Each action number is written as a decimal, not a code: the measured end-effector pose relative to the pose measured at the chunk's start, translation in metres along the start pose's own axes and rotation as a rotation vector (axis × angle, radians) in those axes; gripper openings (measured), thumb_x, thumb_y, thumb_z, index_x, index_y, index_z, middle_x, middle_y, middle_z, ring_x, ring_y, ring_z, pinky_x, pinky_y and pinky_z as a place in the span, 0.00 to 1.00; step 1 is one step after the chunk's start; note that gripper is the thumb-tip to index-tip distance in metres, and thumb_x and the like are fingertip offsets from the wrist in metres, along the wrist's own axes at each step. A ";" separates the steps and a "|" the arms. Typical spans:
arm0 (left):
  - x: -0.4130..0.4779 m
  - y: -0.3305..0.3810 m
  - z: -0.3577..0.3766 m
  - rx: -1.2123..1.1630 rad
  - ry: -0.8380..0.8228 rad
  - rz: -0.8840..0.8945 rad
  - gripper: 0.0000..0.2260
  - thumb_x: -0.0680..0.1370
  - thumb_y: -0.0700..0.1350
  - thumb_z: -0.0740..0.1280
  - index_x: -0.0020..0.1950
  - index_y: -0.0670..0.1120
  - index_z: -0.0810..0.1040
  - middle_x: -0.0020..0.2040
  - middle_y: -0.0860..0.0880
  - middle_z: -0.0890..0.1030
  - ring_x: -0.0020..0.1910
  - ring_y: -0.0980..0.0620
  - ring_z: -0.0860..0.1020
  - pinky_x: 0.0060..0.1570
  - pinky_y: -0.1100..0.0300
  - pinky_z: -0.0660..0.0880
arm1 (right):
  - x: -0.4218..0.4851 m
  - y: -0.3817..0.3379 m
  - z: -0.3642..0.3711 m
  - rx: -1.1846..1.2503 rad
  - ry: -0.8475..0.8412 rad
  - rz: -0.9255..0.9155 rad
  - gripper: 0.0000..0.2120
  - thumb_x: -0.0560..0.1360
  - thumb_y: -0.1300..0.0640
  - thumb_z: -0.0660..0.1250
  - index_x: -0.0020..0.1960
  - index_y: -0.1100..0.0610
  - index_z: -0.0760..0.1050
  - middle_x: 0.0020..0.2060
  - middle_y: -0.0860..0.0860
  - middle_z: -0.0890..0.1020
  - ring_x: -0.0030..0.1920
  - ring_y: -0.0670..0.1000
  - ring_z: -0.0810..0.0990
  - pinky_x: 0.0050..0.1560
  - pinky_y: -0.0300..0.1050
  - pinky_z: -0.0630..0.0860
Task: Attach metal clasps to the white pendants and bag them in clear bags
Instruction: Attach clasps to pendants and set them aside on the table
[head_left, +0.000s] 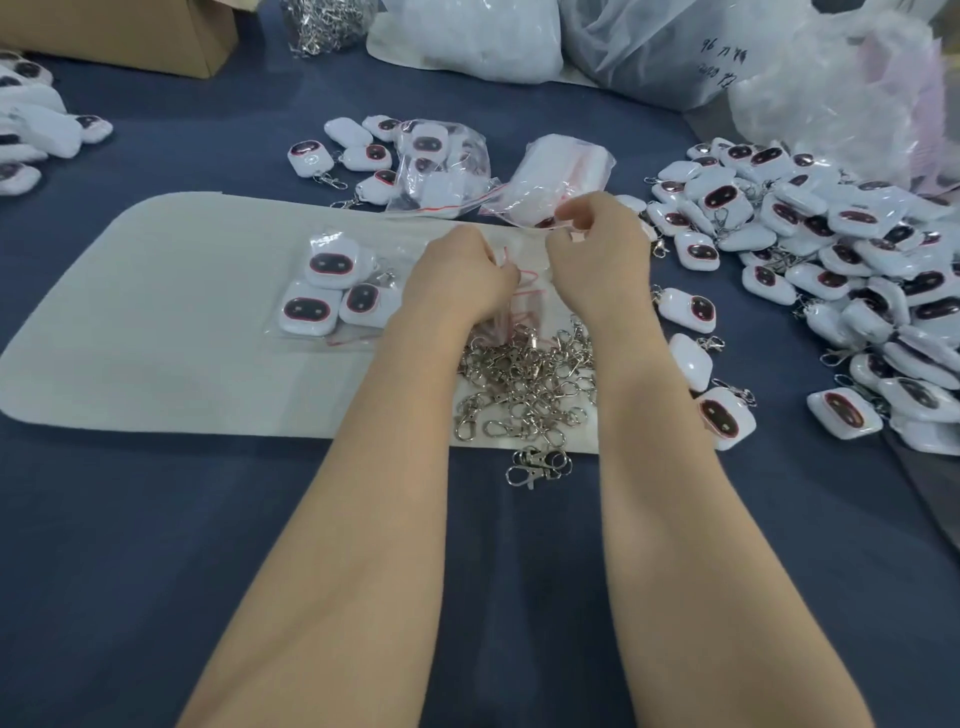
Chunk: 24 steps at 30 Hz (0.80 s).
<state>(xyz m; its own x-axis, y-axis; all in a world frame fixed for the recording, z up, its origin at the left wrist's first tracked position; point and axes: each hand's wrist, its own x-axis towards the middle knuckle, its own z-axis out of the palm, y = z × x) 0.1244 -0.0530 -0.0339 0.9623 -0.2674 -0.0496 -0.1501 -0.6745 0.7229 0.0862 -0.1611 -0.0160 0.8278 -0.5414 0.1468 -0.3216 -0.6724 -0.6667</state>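
Observation:
My left hand (460, 273) and my right hand (597, 254) meet over the white mat (171, 338), fingers curled on the red-striped top edge of a clear bag (524, 283) stretched between them. Just below the hands lies a heap of metal clasps (530, 384). Three white pendants with dark oval faces sit in a clear bag (327, 296) left of my left hand. A big pile of white pendants (831, 270) lies at the right. What the bag between my hands holds is hidden.
Two filled clear bags (441, 166) and loose pendants (311, 158) lie beyond the mat. Large plastic sacks (727, 57) and a clasp heap (322, 23) stand at the back, a cardboard box (130, 31) at the back left, more pendants (31, 130) far left.

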 end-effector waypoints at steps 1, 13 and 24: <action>0.002 -0.001 0.001 -0.015 0.007 -0.002 0.10 0.78 0.49 0.64 0.39 0.46 0.75 0.34 0.49 0.75 0.43 0.44 0.79 0.45 0.56 0.76 | 0.001 0.001 0.000 -0.008 -0.004 0.007 0.15 0.76 0.59 0.61 0.63 0.57 0.74 0.62 0.56 0.76 0.62 0.55 0.73 0.61 0.43 0.68; 0.009 -0.004 0.024 -0.518 0.093 0.039 0.07 0.79 0.42 0.62 0.42 0.49 0.75 0.42 0.48 0.81 0.44 0.46 0.81 0.51 0.48 0.79 | 0.008 0.009 0.007 -0.140 -0.100 -0.006 0.12 0.78 0.58 0.64 0.61 0.58 0.76 0.58 0.55 0.80 0.59 0.55 0.77 0.58 0.43 0.71; 0.010 -0.002 0.017 -0.979 0.070 -0.048 0.13 0.82 0.48 0.58 0.44 0.41 0.75 0.31 0.45 0.80 0.24 0.54 0.78 0.25 0.63 0.75 | 0.006 -0.001 0.034 1.018 -0.015 0.036 0.13 0.77 0.71 0.56 0.51 0.58 0.75 0.43 0.49 0.79 0.40 0.45 0.79 0.42 0.41 0.77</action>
<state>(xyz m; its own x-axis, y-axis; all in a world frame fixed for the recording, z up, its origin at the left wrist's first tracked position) 0.1309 -0.0662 -0.0481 0.9785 -0.1917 -0.0759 0.1135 0.1932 0.9746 0.1073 -0.1464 -0.0397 0.8333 -0.5418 0.1099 0.1915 0.0965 -0.9767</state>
